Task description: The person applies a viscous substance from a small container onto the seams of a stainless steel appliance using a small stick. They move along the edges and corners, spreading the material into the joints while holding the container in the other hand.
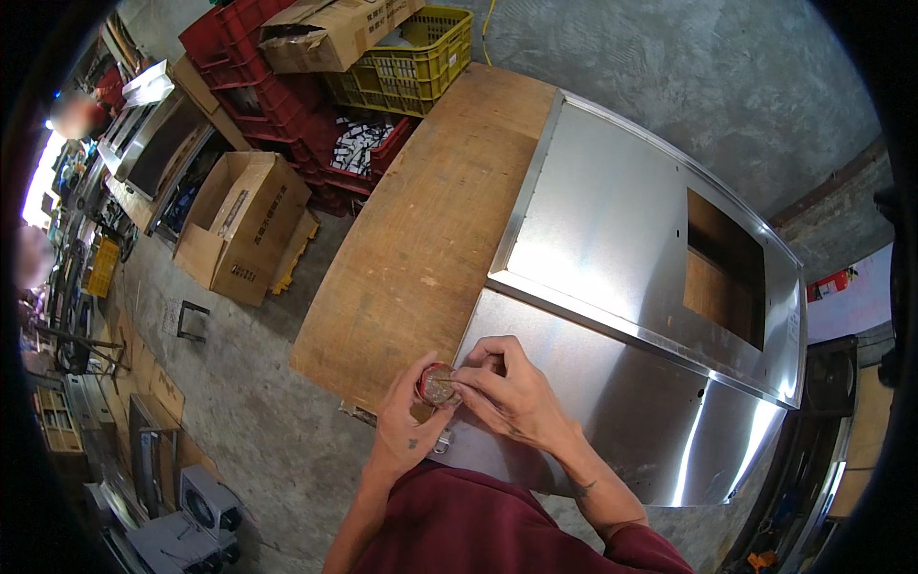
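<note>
My left hand point(404, 421) is wrapped round a small round object point(439, 385) with a red edge and a grey-brown face, perhaps a little tub. My right hand point(521, 397) is beside it, thumb and forefinger pinched together at its right edge. Something thin and light seems to show at those fingertips, too small to name. Both hands are over the near left corner of a shiny sheet-metal panel point(559, 354), which lies on a wooden tabletop point(411, 249). A small metal piece point(443, 441) lies just below my left hand.
A second metal panel point(612, 201) with a rectangular cut-out lies beyond a raised seam. Red crates point(263, 105), a yellow crate point(416, 72) and an open cardboard box point(244, 225) stand left of the table. A grey machine point(182, 531) is at lower left, and a concrete wall point(669, 77) behind.
</note>
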